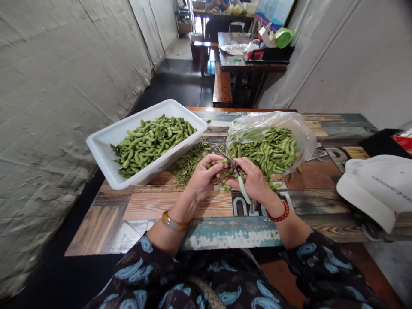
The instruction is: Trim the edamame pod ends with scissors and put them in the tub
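The left hand [206, 175] has its fingers closed around an edamame pod [221, 162], while the right hand [253, 179] grips green-handled scissors [243, 189], their blades beside the pod, over the patchwork wood counter [148, 207]. From the hands, a white plastic tub [165, 163] heaped with pods sits at ten o'clock, and an open clear plastic bag [305, 136] of more pods lies at two. Green trimmings [186, 168] are piled between tub and bag, and a white cap [375, 182] rests at three o'clock.
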The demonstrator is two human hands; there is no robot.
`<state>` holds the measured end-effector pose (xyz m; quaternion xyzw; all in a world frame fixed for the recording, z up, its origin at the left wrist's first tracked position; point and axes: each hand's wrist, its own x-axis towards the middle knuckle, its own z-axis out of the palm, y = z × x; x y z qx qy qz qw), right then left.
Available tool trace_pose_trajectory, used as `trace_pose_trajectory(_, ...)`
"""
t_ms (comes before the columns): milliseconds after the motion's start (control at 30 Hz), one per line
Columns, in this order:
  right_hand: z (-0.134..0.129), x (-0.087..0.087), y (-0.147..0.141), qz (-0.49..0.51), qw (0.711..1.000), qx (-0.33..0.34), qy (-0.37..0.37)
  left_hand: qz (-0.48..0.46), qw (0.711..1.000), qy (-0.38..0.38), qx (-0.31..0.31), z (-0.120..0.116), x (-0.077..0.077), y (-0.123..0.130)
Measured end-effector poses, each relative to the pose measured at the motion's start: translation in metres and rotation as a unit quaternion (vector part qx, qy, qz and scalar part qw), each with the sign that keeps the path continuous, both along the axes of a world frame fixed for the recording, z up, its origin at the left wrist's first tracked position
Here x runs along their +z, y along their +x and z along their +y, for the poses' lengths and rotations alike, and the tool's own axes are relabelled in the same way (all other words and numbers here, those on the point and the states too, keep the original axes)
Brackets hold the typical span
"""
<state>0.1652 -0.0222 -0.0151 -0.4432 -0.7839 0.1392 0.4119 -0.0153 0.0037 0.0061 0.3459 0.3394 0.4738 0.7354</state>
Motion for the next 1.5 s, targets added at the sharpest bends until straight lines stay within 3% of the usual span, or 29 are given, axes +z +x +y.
trace_pose_trajectory(300,-0.001,-0.004,0.001,-0.026,1.000,-0.007,-0.001,0.023,1.000,0.018,0.002,-0.001,0.001,0.000)
trace_pose_trajectory(767,-0.004,0.000,-0.003,-0.031,0.999,-0.030,-0.004,-0.045,0.998,-0.025,-0.022,-0.001,0.000,0.004)
trace_pose_trajectory(900,-0.002,0.005,0.004,-0.022,0.999,-0.026,-0.012,-0.052,0.998,-0.027,-0.003,0.004,0.003,-0.002)
trace_pose_trajectory(1067,0.006,0.012,0.020,0.002,0.993,-0.112,0.030,-0.066,0.997,-0.032,-0.019,0.007,0.012,-0.008)
trace_pose_trajectory(1167,0.009,0.013,0.025,0.017,0.990,-0.134,0.049,-0.034,0.997,-0.035,-0.055,0.006,0.011,-0.006)
trace_pose_trajectory(1267,0.010,0.013,0.025,0.017,0.990,-0.127,0.052,0.092,0.991,0.049,-0.090,0.004,0.002,-0.001)
trace_pose_trajectory(1333,0.010,0.012,0.023,0.012,0.992,-0.120,0.046,0.230,0.952,0.170,-0.111,0.003,-0.005,0.002)
trace_pose_trajectory(1433,0.009,0.012,0.020,0.008,0.993,-0.110,0.034,0.440,0.821,0.343,-0.117,0.000,-0.014,0.006)
trace_pose_trajectory(1500,0.009,0.011,0.019,0.012,0.994,-0.107,0.031,0.535,0.738,0.391,-0.129,-0.003,-0.017,0.009)
